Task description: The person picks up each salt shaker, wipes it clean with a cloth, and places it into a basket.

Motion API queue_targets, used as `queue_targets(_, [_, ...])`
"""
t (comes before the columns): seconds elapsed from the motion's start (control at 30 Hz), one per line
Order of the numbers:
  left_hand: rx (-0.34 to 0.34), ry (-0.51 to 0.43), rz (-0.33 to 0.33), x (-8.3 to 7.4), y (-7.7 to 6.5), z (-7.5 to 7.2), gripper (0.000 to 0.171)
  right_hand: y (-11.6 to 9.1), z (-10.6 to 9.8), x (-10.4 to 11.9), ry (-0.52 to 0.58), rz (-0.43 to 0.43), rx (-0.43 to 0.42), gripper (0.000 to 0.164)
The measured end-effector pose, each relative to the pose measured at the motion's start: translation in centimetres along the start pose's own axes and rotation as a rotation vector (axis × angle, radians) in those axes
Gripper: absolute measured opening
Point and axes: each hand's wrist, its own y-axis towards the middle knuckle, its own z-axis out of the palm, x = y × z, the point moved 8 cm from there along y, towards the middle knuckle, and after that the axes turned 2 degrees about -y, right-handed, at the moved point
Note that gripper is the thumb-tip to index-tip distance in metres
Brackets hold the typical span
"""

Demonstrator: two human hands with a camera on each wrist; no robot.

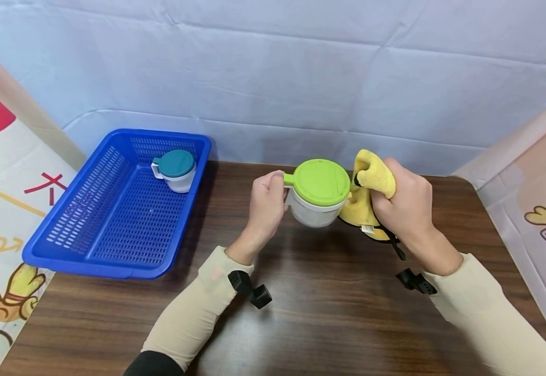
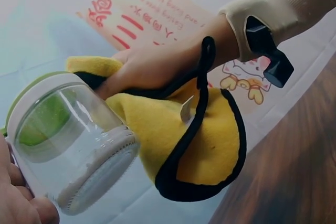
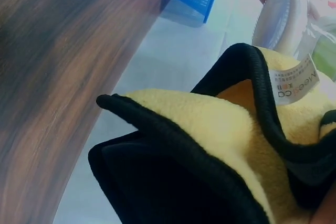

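Note:
A clear jar (image 1: 317, 213) with a bright green lid (image 1: 322, 181) is held off the table. My left hand (image 1: 266, 202) grips it by the handle on its left side. Bunched in my right hand (image 1: 406, 201) is a yellow cloth (image 1: 359, 201) with black edging and a small white tag. The cloth touches or nearly touches the jar's right side. In the left wrist view, the jar (image 2: 79, 145) is tilted and looks empty, with the cloth (image 2: 210, 140) hanging just beside it. The right wrist view shows the cloth (image 3: 205, 119) close up, the jar's base (image 3: 275, 19) behind it.
On the left of the wooden table (image 1: 320, 308) stands a blue plastic basket (image 1: 113, 269). Inside its far right corner sits a similar jar (image 1: 181, 181) with a teal lid (image 1: 176, 163). A white cloth backdrop (image 1: 273, 78) rises behind the table, with printed sheets at both sides.

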Motion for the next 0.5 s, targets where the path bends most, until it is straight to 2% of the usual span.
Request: queue_targets(0.5, [-0.015,-0.022,-0.009,0.3,0.26,-0.17,0.037,-0.11,-1.06,0.13,-0.009,-0.037,-0.002,0.008])
